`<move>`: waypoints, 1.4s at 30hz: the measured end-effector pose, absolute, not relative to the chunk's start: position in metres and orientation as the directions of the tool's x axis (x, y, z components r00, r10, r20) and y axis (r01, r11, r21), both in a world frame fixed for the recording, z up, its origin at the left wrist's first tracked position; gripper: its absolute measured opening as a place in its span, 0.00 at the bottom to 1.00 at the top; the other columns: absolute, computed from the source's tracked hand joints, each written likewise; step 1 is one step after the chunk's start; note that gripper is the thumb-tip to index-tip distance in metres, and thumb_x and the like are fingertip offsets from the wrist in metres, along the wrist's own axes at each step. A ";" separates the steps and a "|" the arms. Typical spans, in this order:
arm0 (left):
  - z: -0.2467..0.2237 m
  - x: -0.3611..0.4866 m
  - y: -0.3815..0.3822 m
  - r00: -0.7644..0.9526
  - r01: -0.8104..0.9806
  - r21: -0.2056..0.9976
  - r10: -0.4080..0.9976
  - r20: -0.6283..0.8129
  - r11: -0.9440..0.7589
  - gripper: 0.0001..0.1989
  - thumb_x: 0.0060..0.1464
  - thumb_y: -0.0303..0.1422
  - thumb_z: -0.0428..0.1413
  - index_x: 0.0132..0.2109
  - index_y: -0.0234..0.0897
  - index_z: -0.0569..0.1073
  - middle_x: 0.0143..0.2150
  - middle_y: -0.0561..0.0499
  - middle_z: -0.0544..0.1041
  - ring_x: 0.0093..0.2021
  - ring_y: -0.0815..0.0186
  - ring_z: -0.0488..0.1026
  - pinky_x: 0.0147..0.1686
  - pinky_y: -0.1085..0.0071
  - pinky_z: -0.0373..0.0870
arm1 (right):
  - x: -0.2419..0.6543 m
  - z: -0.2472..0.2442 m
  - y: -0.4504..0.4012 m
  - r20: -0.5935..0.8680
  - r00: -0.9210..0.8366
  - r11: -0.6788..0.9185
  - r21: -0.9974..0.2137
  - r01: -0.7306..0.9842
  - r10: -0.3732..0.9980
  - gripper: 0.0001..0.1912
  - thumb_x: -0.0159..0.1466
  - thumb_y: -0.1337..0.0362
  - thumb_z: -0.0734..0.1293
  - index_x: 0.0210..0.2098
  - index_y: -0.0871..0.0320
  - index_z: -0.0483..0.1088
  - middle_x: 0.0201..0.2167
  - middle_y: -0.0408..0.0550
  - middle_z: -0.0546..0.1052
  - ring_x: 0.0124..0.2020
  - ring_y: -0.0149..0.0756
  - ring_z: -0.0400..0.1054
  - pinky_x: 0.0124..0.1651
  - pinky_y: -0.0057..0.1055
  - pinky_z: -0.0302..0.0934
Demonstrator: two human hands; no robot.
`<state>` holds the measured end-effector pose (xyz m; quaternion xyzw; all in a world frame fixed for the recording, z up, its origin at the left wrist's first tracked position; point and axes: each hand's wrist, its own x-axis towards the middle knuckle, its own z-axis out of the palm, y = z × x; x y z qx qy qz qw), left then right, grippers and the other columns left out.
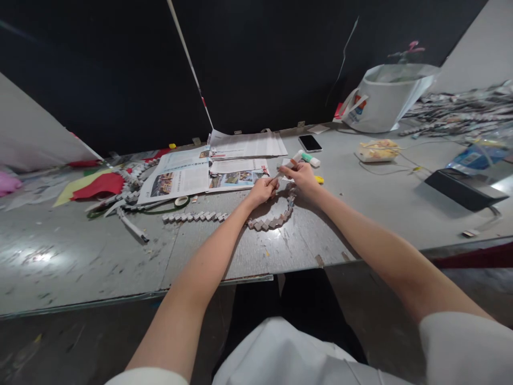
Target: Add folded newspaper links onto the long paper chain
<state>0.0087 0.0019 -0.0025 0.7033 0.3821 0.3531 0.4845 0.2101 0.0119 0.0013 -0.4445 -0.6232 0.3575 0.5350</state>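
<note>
My left hand (264,190) and my right hand (298,175) are close together over the grey table, both with closed fingers. Between them is a small folded paper strip (280,175), pinched at both ends. A chain of folded paper (268,223) curves on the table just below the hands, its right end rising toward my right hand; its straight part (196,217) reaches left past my left forearm. Behind my right hand lies a glue stick (310,159) with a green band. Newspaper sheets (240,147) are stacked behind my left hand.
A phone (310,143) lies behind the glue stick. To the left are a tape roll (181,201), red paper (100,185) and tangled paper chains (134,184). On the right stand a white bag (374,101), a yellow packet (378,150) and a black box (465,188).
</note>
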 end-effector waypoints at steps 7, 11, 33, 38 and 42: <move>0.002 0.011 0.001 0.452 0.178 0.967 0.888 0.085 -0.184 0.23 0.74 0.43 0.54 0.29 0.39 0.68 0.16 0.56 0.63 0.17 0.70 0.57 0.23 0.71 0.52 | 0.222 -0.004 0.027 0.307 0.095 0.305 -0.952 0.033 0.947 0.25 0.63 0.41 0.78 0.27 0.53 0.72 0.25 0.47 0.72 0.26 0.36 0.64 0.28 0.36 0.61; 0.005 0.005 -0.001 0.475 0.025 0.992 0.874 0.100 -0.127 0.23 0.72 0.42 0.57 0.28 0.39 0.67 0.16 0.57 0.62 0.18 0.71 0.59 0.25 0.73 0.56 | 0.218 -0.003 0.026 0.296 0.130 0.299 -0.954 -0.010 0.946 0.23 0.63 0.42 0.78 0.31 0.53 0.75 0.25 0.46 0.72 0.26 0.35 0.65 0.27 0.34 0.61; 0.013 0.004 -0.004 0.173 -0.333 0.942 0.984 0.031 0.029 0.13 0.61 0.30 0.67 0.52 0.33 0.81 0.33 0.48 0.85 0.29 0.68 0.80 0.39 0.70 0.77 | 0.211 0.004 0.013 0.312 0.087 0.317 -0.947 -0.045 0.946 0.15 0.65 0.47 0.74 0.41 0.49 0.73 0.32 0.47 0.75 0.33 0.39 0.71 0.36 0.37 0.67; 0.015 0.005 -0.006 0.188 -0.340 0.940 0.982 0.030 0.037 0.12 0.58 0.28 0.66 0.49 0.33 0.80 0.32 0.48 0.85 0.29 0.67 0.81 0.40 0.69 0.76 | 0.210 0.006 0.013 0.294 0.100 0.298 -0.954 -0.026 0.951 0.13 0.63 0.49 0.72 0.37 0.49 0.69 0.31 0.45 0.72 0.33 0.39 0.71 0.35 0.37 0.67; 0.015 0.006 -0.007 0.191 -0.315 0.948 0.981 0.029 0.033 0.10 0.56 0.28 0.66 0.46 0.34 0.80 0.31 0.48 0.85 0.28 0.67 0.79 0.38 0.69 0.75 | 0.210 0.004 0.017 0.318 0.133 0.325 -0.945 -0.034 0.939 0.11 0.63 0.51 0.71 0.34 0.50 0.68 0.30 0.45 0.72 0.32 0.39 0.70 0.36 0.36 0.66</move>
